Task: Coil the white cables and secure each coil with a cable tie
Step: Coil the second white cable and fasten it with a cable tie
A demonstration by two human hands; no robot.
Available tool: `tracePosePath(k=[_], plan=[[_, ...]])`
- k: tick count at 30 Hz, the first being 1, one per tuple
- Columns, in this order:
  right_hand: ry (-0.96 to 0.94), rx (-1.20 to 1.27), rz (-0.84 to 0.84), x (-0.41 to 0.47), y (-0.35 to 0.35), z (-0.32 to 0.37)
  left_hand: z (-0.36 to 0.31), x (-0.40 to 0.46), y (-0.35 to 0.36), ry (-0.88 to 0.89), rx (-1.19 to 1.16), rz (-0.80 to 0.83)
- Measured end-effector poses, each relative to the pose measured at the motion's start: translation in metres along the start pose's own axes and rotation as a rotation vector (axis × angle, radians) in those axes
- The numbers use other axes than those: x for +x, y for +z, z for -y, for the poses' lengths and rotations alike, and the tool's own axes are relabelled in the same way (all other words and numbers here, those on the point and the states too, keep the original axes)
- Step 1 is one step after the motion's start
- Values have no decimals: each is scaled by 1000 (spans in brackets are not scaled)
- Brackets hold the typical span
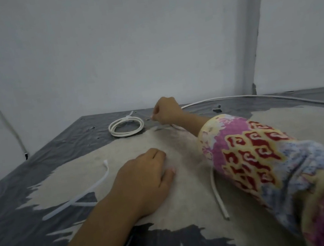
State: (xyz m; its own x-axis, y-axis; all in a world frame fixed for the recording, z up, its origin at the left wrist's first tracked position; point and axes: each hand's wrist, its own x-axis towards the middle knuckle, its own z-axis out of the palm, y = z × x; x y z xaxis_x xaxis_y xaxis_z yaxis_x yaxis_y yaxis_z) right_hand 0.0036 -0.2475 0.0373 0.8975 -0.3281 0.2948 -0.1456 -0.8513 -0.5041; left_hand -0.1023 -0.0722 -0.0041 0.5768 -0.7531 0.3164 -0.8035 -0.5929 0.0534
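Nearest the camera, the left hand (146,174) lies palm down on the worn grey table (27,235), fingers relaxed and resting flat, gripping nothing. Just to its left lie loose cable ties (80,197), pale translucent strips crossing one another, with one head pointing up toward the far edge. To the right of that hand, a free end of the white cable (218,196) pokes out from under the patterned sleeve (265,156), its short visible run lying near to far. Follow the right arm outward: it stretches well across the table, and the right hand (166,111) is curled, fingertips pinched on something thin and small near the far edge; whether that is a tie or the cable itself is too small to tell. Just left of that hand sits a finished coil (126,125), flat on the table, a tie cinched at its far side. Behind the right hand, the long run of the cable sweeps off to the right along the far edge. So the uncoiled cable lies mostly to the right and far; by my read, the right hand is the nearer one to gather it.
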Motion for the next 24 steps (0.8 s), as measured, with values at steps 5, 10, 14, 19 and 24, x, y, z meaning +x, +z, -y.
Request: tracePosePath(k=[5, 10, 14, 19, 24], plan=[[-47, -237, 90, -30, -31, -26, -5, 1, -6, 18, 175, -3], [12, -223, 44, -42, -28, -38, -7, 1, -7, 35, 286, -11], [158, 17, 11, -46, -32, -46, -10, 1, -10, 50, 281, -12], [323, 565, 66, -84, -66, -46, -31, 3, -21, 31, 201, -75], [212, 605, -13, -145, -87, -53, -62, 29, -28, -186, -335, -266]])
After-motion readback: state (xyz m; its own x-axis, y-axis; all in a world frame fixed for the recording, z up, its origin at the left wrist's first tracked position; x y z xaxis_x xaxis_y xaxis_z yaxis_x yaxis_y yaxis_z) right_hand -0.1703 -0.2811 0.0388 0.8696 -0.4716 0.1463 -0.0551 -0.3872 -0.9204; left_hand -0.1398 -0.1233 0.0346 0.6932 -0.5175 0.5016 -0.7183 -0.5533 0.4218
